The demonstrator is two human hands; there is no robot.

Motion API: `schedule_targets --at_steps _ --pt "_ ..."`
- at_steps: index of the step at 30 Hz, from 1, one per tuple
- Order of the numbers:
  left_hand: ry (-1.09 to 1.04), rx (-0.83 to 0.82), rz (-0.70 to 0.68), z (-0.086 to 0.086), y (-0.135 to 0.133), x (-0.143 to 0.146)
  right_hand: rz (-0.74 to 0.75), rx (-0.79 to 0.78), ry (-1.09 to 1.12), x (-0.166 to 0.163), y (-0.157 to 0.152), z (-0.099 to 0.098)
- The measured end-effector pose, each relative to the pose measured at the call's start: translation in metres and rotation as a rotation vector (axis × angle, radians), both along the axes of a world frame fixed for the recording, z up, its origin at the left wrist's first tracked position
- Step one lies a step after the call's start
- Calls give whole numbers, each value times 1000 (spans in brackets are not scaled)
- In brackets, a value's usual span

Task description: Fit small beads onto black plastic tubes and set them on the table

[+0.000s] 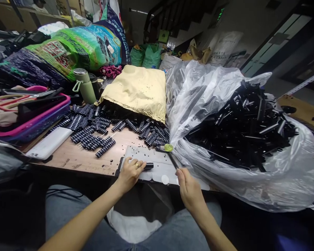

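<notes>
My left hand (pixel 131 173), with a ring on one finger, is closed on a short black tube (pixel 149 166) lying on a grey plate (pixel 138 152) at the table's front edge. Its fingers partly hide the tube. My right hand (pixel 190 188) grips the dark handle of a small mallet (pixel 168 147), whose head is clear and yellow-green. The mallet head is above the plate, to the right of the tube and apart from it. Beyond the plate lie many black ridged rollers (pixel 106 147) with pale dots, some with thin metal pins sticking out.
On the right, a clear plastic bag (pixel 196 101) bulges with black plastic pieces (pixel 240 132). A cream cloth sack (pixel 138 87) lies behind the rollers. At left are a white box-like object (pixel 49 143), a pink basket (pixel 42 118) with scissors, and a green flask (pixel 84 85).
</notes>
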State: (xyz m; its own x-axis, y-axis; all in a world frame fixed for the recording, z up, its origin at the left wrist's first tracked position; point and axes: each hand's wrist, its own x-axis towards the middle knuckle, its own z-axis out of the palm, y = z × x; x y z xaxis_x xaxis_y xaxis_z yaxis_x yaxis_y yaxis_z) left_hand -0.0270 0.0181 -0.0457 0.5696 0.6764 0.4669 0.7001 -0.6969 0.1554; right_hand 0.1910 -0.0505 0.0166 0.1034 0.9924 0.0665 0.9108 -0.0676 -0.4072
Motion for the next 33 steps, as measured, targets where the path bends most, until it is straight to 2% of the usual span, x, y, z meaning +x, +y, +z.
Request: schedule_targets --at_steps 2,6,8,11,15,17,20,23,26,27,28,30,33 --pt "17 4 30 0 -1 1 -17 -17 -4 -8 -10 0" --pt "64 10 66 -2 -8 10 11 -147 -96 -22 -16 1" --pt "96 -14 58 -4 -15 17 36 -55 -34 -33 -14 9" --pt "135 -67 58 -10 -25 26 155 78 36 -55 -9 18" --pt "157 -67 36 -18 -24 30 304 -109 -131 -78 -1 10" --pt "125 -96 22 -16 -17 34 282 -151 -143 -77 4 7" --pt "69 -212 107 -2 -3 36 144 -70 -72 -59 14 8" --pt "90 -299 367 20 10 13 44 -7 -66 -31 19 8" --pt "145 -299 751 37 23 -38 10 -29 -123 -5 18 -4" --pt "167 -327 836 41 28 -56 4 -40 -141 1 17 -10" --pt "190 -373 874 44 32 -72 2 -49 -155 6 16 -15" --pt "207 -469 841 48 34 -92 1 -66 -175 12 17 -24" --pt "104 -562 614 49 14 -85 7 -84 -195 14 21 -32"
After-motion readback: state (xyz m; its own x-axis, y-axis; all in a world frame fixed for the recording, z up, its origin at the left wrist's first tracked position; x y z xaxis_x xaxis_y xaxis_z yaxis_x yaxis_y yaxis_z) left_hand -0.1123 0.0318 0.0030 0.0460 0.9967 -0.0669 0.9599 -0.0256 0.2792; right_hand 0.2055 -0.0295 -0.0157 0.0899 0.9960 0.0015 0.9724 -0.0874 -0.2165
